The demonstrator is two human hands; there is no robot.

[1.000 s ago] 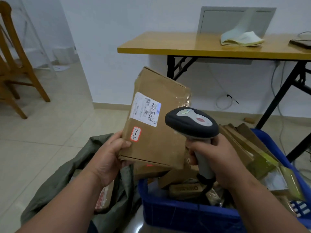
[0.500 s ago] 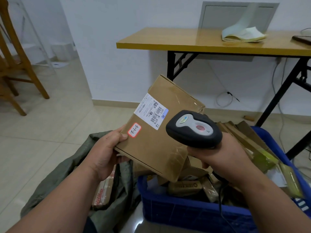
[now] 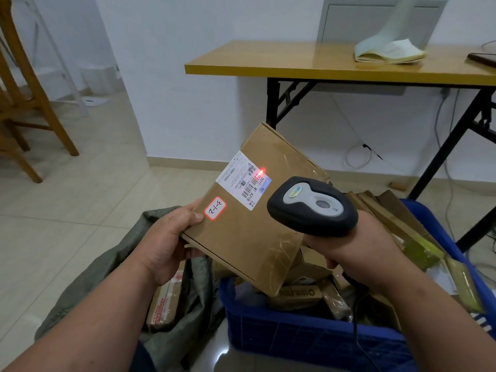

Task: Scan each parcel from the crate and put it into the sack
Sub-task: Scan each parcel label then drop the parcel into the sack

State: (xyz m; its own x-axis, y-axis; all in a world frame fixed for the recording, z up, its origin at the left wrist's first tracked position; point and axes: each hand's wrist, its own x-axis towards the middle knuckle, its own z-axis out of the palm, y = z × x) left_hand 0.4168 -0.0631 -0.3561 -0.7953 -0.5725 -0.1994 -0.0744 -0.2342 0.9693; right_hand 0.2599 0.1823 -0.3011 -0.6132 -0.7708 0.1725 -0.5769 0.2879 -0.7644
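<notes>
A wooden chair stands at the far left on the tiled floor. Nearer, at lower left, a green sack lies slumped open on the floor, and a taped parcel shows inside its mouth.

Just right of the sack, the left hand holds a flat brown cardboard parcel by its near left corner, thumb on top and fingers curled underneath, so this grip is closed on the box. The parcel is tilted up above the near left corner of the crate. Its top face carries a small red-edged sticker beside the thumb and a white shipping label farther up, with a red light spot falling on the label's far edge.

To the right, the right hand wraps its grip firmly round the handle of a dark barcode scanner, whose head points toward the label and overlaps the parcel's right edge.

Below both hands sits a blue plastic crate heaped with more brown parcels.

At the far right a yellow-topped counter on black legs stands against the wall, with an open booklet on it.
</notes>
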